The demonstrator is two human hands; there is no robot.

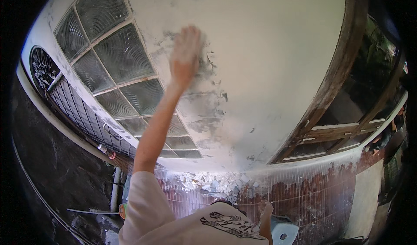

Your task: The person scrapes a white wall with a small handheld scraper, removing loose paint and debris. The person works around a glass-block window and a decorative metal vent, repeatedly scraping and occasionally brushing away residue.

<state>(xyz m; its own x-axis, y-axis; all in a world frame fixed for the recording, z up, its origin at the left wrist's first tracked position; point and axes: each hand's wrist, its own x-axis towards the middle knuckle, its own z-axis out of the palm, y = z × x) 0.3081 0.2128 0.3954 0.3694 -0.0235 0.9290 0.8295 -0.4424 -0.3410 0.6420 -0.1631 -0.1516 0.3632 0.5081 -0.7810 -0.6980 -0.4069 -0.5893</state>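
Observation:
My left hand (185, 54) is raised against the white painted wall (260, 49), its palm towards a strip of rough, stained and flaking plaster beside the glass-block window (123, 52). Its fingers are stretched out and somewhat blurred, with nothing seen in them. Down at my right side hangs my right hand (266, 208), away from the wall and above the tiled floor. Whitish dust seems to cover it. Its fingers look partly bent, too small to make out whether they hold anything.
Plaster rubble (221, 184) lies along the wall's foot on red tiles. A pale plastic stool (284, 230) stands by my right side. A wood-framed window (338, 114) is at right, a broom (122, 160) at left. Another person (382, 140) is at far right.

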